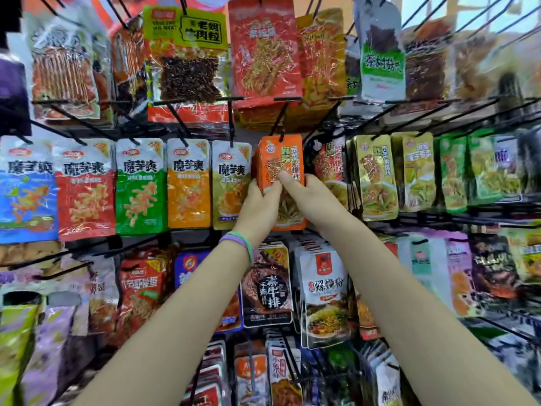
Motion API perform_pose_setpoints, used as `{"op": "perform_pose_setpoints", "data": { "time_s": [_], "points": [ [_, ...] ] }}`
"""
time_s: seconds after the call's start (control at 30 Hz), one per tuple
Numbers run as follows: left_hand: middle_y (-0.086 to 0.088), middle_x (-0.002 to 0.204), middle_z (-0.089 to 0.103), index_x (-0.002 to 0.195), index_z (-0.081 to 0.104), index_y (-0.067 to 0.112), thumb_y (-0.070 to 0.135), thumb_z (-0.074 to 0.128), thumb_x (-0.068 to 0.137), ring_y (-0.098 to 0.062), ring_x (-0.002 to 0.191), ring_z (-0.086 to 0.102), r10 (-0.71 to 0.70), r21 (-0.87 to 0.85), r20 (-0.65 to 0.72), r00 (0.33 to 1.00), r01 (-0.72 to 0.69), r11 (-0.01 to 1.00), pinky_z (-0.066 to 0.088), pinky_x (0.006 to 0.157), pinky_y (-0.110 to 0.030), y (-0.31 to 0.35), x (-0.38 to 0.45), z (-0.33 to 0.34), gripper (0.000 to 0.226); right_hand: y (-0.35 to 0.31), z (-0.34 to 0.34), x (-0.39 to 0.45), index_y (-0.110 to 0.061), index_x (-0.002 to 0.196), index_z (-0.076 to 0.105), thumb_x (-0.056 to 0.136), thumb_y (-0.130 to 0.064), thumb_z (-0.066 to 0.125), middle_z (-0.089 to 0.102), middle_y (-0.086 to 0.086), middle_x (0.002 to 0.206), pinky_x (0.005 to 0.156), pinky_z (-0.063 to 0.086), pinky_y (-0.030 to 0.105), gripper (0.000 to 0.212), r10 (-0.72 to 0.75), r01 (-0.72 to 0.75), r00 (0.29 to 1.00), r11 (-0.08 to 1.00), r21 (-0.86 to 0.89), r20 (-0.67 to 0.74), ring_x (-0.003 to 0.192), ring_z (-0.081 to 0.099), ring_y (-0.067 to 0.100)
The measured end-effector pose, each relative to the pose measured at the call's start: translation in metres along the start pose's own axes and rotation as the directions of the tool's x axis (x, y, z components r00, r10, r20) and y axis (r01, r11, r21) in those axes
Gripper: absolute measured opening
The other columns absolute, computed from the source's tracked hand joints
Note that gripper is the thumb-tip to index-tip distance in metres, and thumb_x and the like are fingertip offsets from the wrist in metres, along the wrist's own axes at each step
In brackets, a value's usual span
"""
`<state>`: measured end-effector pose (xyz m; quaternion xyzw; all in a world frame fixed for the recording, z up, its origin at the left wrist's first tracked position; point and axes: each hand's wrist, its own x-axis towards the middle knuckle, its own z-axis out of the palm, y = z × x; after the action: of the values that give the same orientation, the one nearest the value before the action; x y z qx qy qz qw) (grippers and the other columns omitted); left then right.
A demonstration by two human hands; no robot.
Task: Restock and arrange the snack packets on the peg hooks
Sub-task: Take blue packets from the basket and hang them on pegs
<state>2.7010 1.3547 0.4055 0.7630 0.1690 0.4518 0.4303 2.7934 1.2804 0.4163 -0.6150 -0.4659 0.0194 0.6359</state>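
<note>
While both forearms reach up: the work is on the middle row, at one hook.
Left hand (257,203): it grips the left edge of the orange packets (282,171), fingers curled behind the stack, thumb on its front; a purple-and-green wristband (238,241) sits on the wrist.
Right hand (307,194): it holds the stack's right side, thumb pressed on the front face, fingers wrapped round the edge.
Orange packets: they hang as a stack from a black peg hook (278,118), between the olive packet (231,183) and the red-and-green packets (330,165).
Done, by my reading: this stack is threaded on its hook; neighbouring hooks all carry stock, in fairly even rows.
Left, by my reading: squaring and pushing this stack back; lower rows look untidier, though blurred.
Top row: full, packets overlapping.
</note>
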Motion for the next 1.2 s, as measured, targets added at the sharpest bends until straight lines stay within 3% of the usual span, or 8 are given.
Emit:
{"op": "perform_pose_setpoints", "data": {
  "time_s": [0.17,0.33,0.53,0.63,0.83,0.97,1.1,1.2],
  "points": [
    [0.0,0.164,0.031,0.164,0.009,0.024,0.065,0.036,0.102,-0.026,0.149,0.033,-0.044,0.0,0.061,0.997,0.044,0.999,0.028,0.119,-0.041,-0.004,0.006,-0.003,0.079,0.001,0.0,0.002,-0.012,0.158,0.026,0.054,-0.101,0.048,0.036,0.004,0.161,0.117,0.035,0.049,0.139,0.113,-0.115,0.991,0.993,0.019,0.073,0.145,0.038,0.025],
    [0.003,0.164,0.031,0.163,0.013,0.025,0.063,0.033,0.102,-0.021,0.149,0.033,-0.005,-0.019,0.096,0.995,0.007,1.0,0.029,0.111,-0.032,-0.006,0.006,-0.002,0.075,0.008,0.001,0.006,-0.007,0.159,0.022,0.086,-0.081,0.043,0.03,0.007,0.163,0.111,0.032,0.035,0.106,0.12,-0.123,0.99,0.992,0.033,0.081,0.147,0.034,0.025],
    [0.0,0.163,0.034,0.164,0.007,0.028,0.072,0.035,0.096,-0.023,0.147,0.038,-0.027,-0.009,0.115,0.993,0.028,1.0,0.032,0.118,-0.039,-0.01,0.011,-0.005,0.085,0.008,-0.004,0.007,-0.008,0.157,0.027,0.084,-0.082,0.045,0.038,0.001,0.158,0.103,0.037,0.032,0.105,0.136,-0.141,0.982,0.99,0.025,0.132,0.141,0.042,0.021],
    [0.001,0.163,0.033,0.164,0.006,0.03,0.08,0.036,0.092,-0.023,0.146,0.038,-0.015,-0.005,0.124,0.992,0.016,1.0,0.031,0.12,-0.042,-0.01,0.012,-0.005,0.093,0.005,-0.008,0.005,-0.016,0.154,0.037,0.092,-0.074,0.04,0.051,-0.004,0.144,0.097,0.038,0.026,0.085,0.108,-0.118,0.969,0.993,0.03,0.224,0.121,0.052,0.012],
    [0.0,0.16,0.038,0.163,0.008,0.033,0.093,0.037,0.067,-0.023,0.142,0.044,0.0,-0.011,0.11,0.994,0.002,1.0,0.036,0.118,-0.045,-0.012,0.014,-0.004,0.117,0.015,-0.005,0.018,-0.011,0.158,0.027,0.054,-0.102,0.051,0.043,0.002,0.156,0.114,0.04,0.041,0.14,0.128,-0.127,0.979,0.992,-0.02,0.159,0.137,0.048,0.02],
    [0.002,0.159,0.04,0.163,0.011,0.03,0.082,0.038,0.089,-0.018,0.138,0.045,0.044,-0.047,0.113,0.993,-0.039,0.998,0.038,0.105,-0.033,-0.017,0.013,-0.002,0.095,0.017,-0.006,0.02,-0.02,0.154,0.038,0.062,-0.097,0.05,0.054,-0.003,0.148,0.113,0.043,0.042,0.121,0.09,-0.093,0.971,0.996,0.001,0.221,0.13,0.055,0.015],
    [0.003,0.162,0.036,0.162,0.011,0.036,0.096,0.036,0.061,-0.021,0.145,0.04,0.072,-0.024,0.085,0.994,-0.07,0.997,0.034,0.118,-0.045,-0.024,0.015,-0.003,0.12,0.022,-0.005,0.024,-0.024,0.152,0.04,0.056,-0.098,0.058,0.06,-0.007,0.141,0.11,0.046,0.04,0.123,0.089,-0.098,0.965,0.995,0.027,0.246,0.125,0.06,0.012],
    [0.004,0.163,0.033,0.162,0.01,0.037,0.095,0.036,0.061,-0.021,0.146,0.038,0.078,-0.031,0.103,0.992,-0.075,0.997,0.033,0.12,-0.048,-0.028,0.016,-0.002,0.119,0.023,-0.005,0.026,-0.022,0.156,0.032,0.05,-0.101,0.059,0.053,-0.006,0.147,0.111,0.043,0.039,0.135,0.101,-0.105,0.973,0.994,0.007,0.209,0.129,0.055,0.012]
  ]
}}
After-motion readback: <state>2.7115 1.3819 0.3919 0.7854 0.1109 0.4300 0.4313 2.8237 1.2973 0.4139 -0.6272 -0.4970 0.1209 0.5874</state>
